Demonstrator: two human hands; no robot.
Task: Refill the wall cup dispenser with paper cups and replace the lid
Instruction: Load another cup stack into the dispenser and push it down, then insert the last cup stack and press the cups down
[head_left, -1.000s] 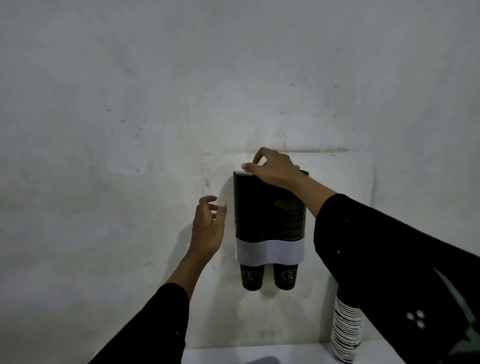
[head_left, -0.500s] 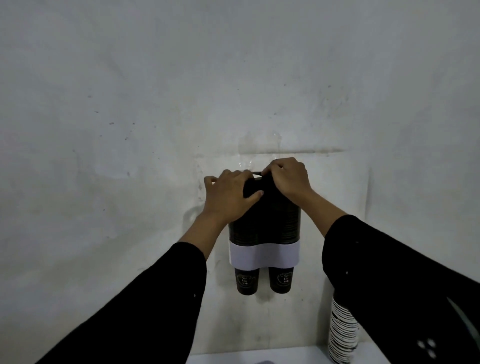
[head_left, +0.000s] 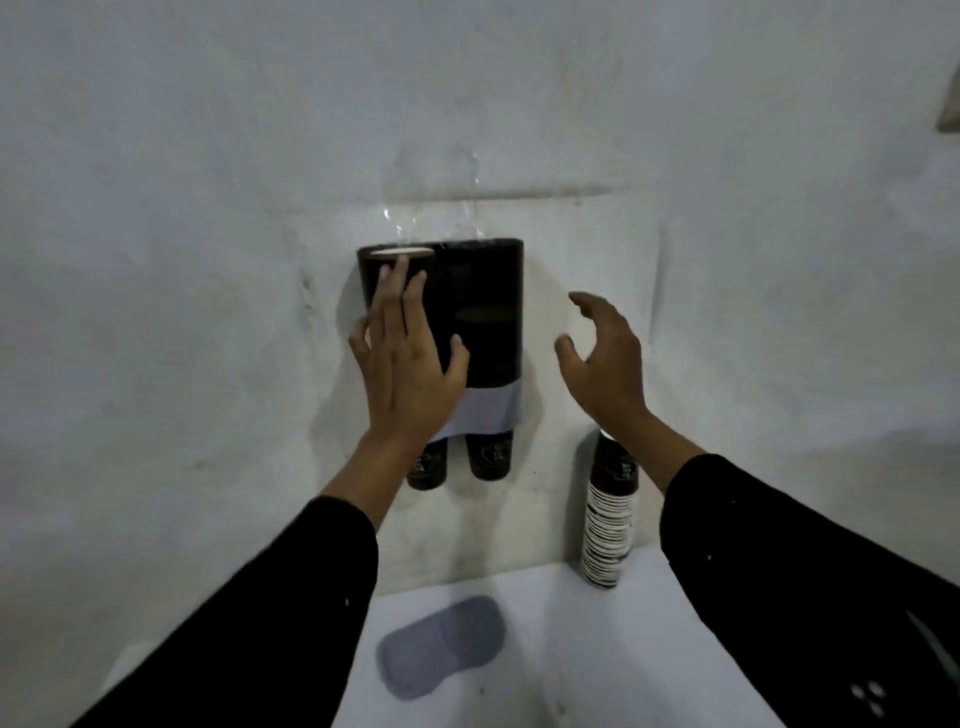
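Both hands were open: left hand (head_left: 410, 358) lay flat on the dispenser (head_left: 441, 312), right hand (head_left: 602, 364) hovered just beside its right edge, holding nothing.

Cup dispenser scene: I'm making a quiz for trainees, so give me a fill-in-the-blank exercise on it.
1. The left hand rests on the ___ of the two tubes of the dispenser.
2. The right hand holds ___.
3. The spare stack of cups stands to the dispenser's ___.

Missing words: left; nothing; right
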